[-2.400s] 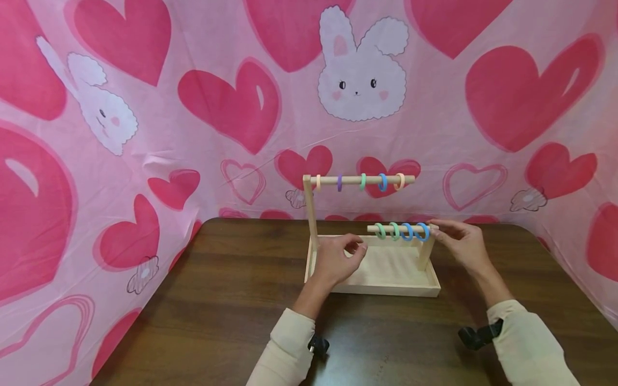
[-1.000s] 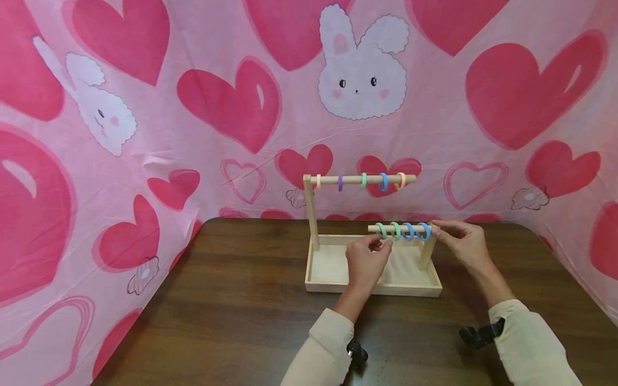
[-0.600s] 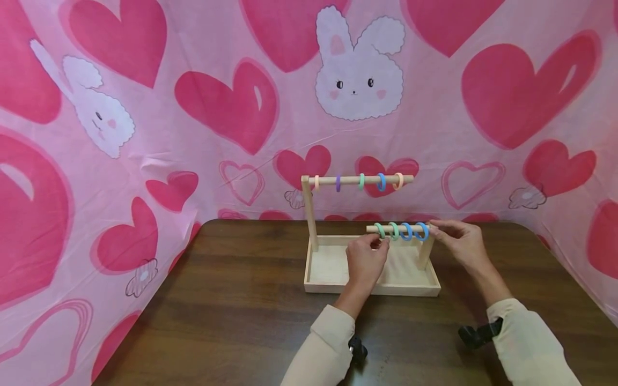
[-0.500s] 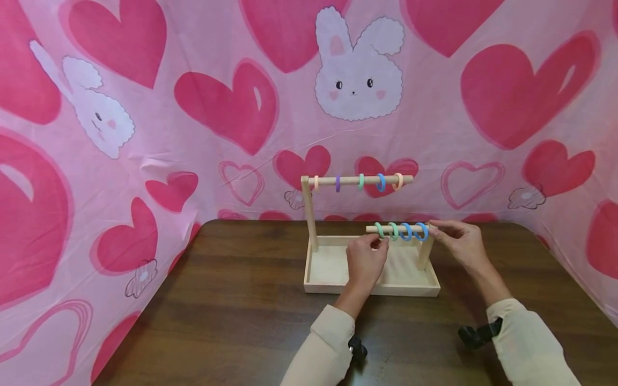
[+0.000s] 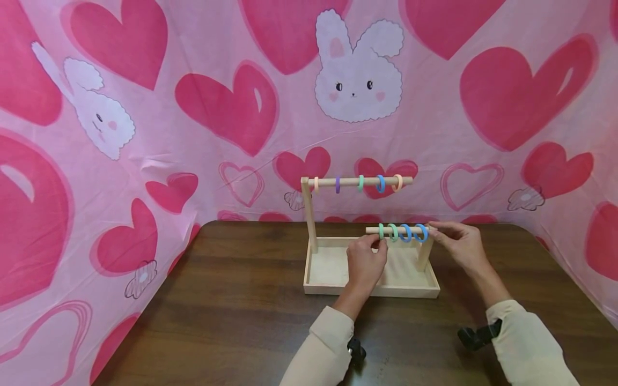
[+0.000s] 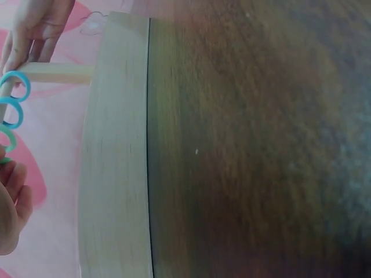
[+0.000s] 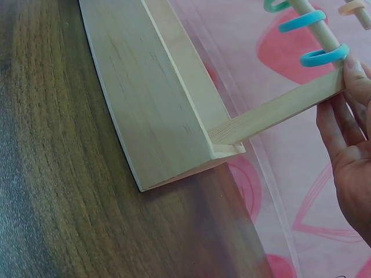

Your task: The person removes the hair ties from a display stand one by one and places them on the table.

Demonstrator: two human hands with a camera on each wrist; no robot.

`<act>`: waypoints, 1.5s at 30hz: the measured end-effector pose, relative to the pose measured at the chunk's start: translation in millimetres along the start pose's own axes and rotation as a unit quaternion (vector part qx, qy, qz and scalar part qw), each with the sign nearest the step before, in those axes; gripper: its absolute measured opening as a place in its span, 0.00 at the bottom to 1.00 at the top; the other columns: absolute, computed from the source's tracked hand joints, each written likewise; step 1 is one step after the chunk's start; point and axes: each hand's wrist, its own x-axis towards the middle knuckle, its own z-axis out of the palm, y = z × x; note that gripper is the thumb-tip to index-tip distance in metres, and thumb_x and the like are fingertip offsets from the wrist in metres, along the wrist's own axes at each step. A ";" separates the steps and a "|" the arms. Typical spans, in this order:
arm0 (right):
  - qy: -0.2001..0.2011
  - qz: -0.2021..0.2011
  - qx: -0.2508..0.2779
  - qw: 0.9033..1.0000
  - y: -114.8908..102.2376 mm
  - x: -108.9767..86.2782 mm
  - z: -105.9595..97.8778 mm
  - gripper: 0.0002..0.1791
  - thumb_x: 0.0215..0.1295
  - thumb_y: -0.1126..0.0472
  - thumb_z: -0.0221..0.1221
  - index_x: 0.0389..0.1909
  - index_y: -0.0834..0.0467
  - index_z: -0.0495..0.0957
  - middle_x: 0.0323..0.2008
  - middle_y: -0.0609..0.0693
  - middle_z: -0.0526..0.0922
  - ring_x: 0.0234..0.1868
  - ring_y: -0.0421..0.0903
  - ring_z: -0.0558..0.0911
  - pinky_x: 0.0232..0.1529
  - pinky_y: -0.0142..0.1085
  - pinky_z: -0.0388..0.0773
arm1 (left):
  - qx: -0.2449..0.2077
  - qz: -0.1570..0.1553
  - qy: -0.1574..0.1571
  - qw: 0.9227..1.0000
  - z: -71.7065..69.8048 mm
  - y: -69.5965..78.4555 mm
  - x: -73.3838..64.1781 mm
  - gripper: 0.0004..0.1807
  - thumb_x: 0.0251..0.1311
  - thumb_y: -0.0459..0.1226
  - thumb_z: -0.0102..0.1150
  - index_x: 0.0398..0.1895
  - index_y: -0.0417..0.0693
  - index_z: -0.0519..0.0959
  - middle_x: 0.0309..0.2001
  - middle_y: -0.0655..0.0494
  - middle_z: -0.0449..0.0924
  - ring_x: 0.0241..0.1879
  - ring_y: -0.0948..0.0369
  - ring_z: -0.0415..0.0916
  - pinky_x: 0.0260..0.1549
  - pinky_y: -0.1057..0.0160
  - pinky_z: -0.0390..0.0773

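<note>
A wooden stand carries rings on two bars. On the short lower bar point(image 5: 370, 230) hang two green rings and two blue rings point(image 5: 421, 233). My left hand point(image 5: 366, 264) pinches the leftmost green ring point(image 5: 381, 232) from below, near the bar's free left end. The second green ring point(image 5: 394, 232) hangs just right of it. At the other end, my right hand point(image 5: 463, 246) grips the top of the short post point(image 7: 284, 110), where the bar joins it. The left wrist view cuts off part of the left hand point(image 6: 10, 202) at its edge.
Behind, the taller post point(image 5: 310, 214) bears the upper bar point(image 5: 347, 182) with peach, purple point(image 5: 338, 184), green and blue rings. Both posts rise from a shallow wooden tray point(image 5: 372, 291) on the dark wooden table point(image 5: 232, 300). A pink heart-and-rabbit cloth point(image 5: 232, 32) hangs behind.
My left hand has come right from over the tray to the lower bar's leftmost green ring. That ring has turned more edge-on. My right hand keeps its place on the post.
</note>
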 end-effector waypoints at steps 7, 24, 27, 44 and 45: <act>0.002 0.005 -0.018 1.000 0.4 0.3 -0.6 0.12 0.61 0.76 0.65 0.46 0.68 0.86 0.34 0.21 0.86 0.35 0.21 0.83 0.36 0.17 0.77 | 0.024 0.020 0.005 0.999 -2.5 -0.4 -0.5 0.06 0.62 0.34 0.67 0.38 0.44 0.90 0.31 0.55 0.90 0.30 0.66 0.85 0.35 0.74 0.81; -0.003 0.004 -0.015 1.000 -1.7 -0.1 0.2 0.13 0.62 0.76 0.64 0.48 0.72 0.84 0.35 0.21 0.86 0.37 0.21 0.83 0.37 0.17 0.78 | 0.038 0.032 0.011 0.999 -11.1 -5.4 0.5 0.06 0.62 0.35 0.68 0.38 0.44 0.90 0.31 0.54 0.90 0.31 0.64 0.85 0.36 0.72 0.82; -0.004 0.006 -0.016 1.000 -1.5 -0.5 0.1 0.13 0.62 0.76 0.64 0.48 0.73 0.83 0.35 0.21 0.86 0.37 0.21 0.83 0.37 0.17 0.78 | 0.041 0.039 0.018 0.998 -11.6 -7.1 0.4 0.05 0.61 0.34 0.68 0.37 0.44 0.90 0.30 0.55 0.90 0.30 0.64 0.85 0.35 0.72 0.82; -0.008 -0.008 0.000 1.000 -1.5 -1.4 0.0 0.13 0.62 0.77 0.64 0.47 0.73 0.83 0.36 0.24 0.88 0.36 0.22 0.84 0.36 0.18 0.78 | 0.073 0.066 0.044 0.994 -20.4 -15.2 1.8 0.04 0.59 0.34 0.68 0.34 0.44 0.90 0.27 0.56 0.89 0.28 0.64 0.84 0.31 0.71 0.79; -0.008 -0.008 -0.001 1.000 -1.6 -1.4 -0.1 0.13 0.62 0.77 0.64 0.47 0.73 0.83 0.36 0.24 0.88 0.36 0.22 0.84 0.36 0.18 0.78 | 0.075 0.068 0.047 0.994 -20.8 -16.0 2.1 0.04 0.58 0.34 0.68 0.34 0.45 0.90 0.27 0.57 0.89 0.28 0.64 0.84 0.31 0.71 0.79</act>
